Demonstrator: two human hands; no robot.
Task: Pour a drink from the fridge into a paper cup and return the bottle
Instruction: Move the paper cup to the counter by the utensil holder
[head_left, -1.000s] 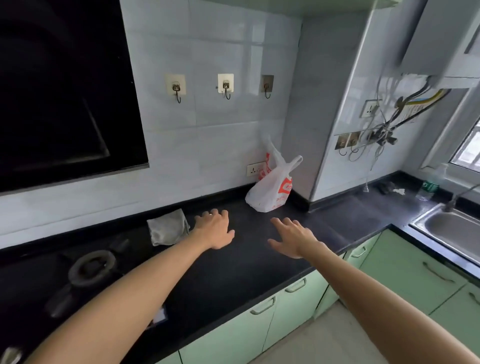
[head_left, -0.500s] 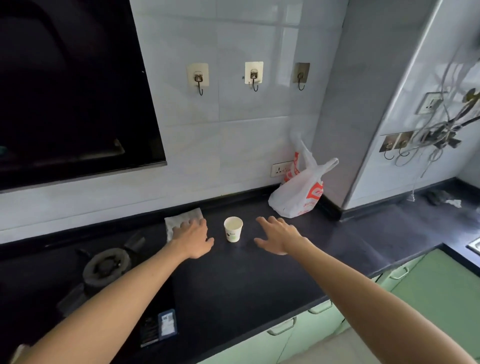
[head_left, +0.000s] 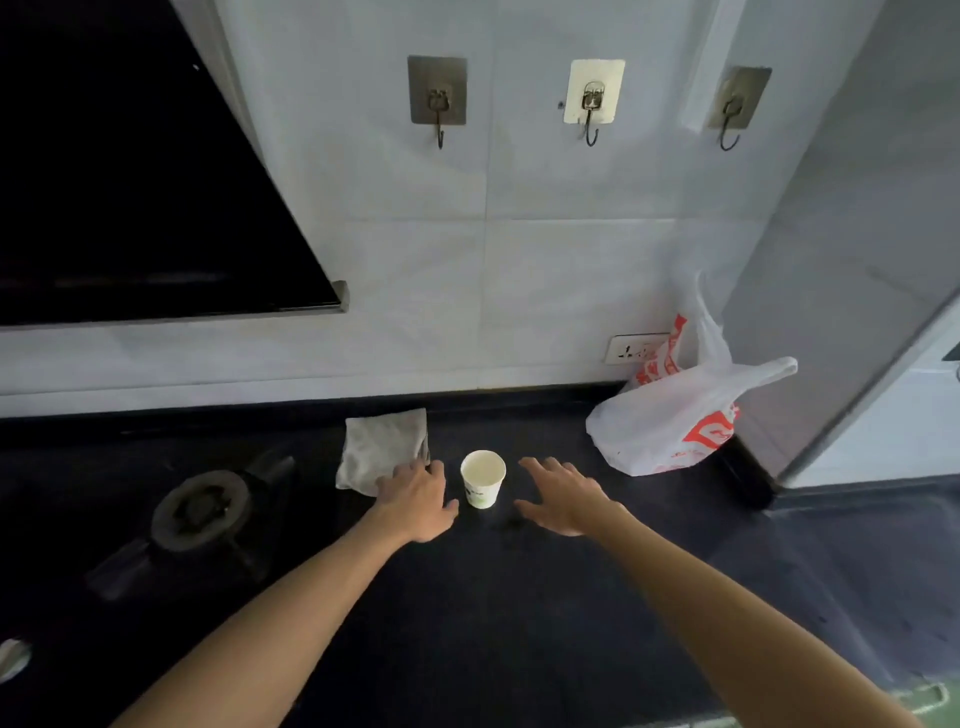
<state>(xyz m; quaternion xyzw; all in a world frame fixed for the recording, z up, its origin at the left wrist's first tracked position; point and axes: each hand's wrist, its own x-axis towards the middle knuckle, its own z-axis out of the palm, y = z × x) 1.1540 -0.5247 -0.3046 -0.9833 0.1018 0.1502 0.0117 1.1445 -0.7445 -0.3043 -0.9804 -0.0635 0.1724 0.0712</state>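
Observation:
A white paper cup (head_left: 482, 478) with a green mark stands upright on the black countertop (head_left: 519, 623), near the back wall. My left hand (head_left: 418, 499) hovers just left of the cup, palm down, fingers relaxed, holding nothing. My right hand (head_left: 563, 493) is spread open just right of the cup, a small gap away from it. Neither hand touches the cup. No bottle or fridge is in view.
A folded grey cloth (head_left: 382, 447) lies behind my left hand. A gas burner (head_left: 200, 509) sits at the left. A white and red plastic bag (head_left: 675, 415) leans in the back right corner by a wall socket (head_left: 631, 349). Three hooks (head_left: 592, 101) hang on the tiled wall.
The view has swung left and moved closer to the counter. The cup, hidden behind my hands a second ago, now stands between them. Both hands stay open either side of it.

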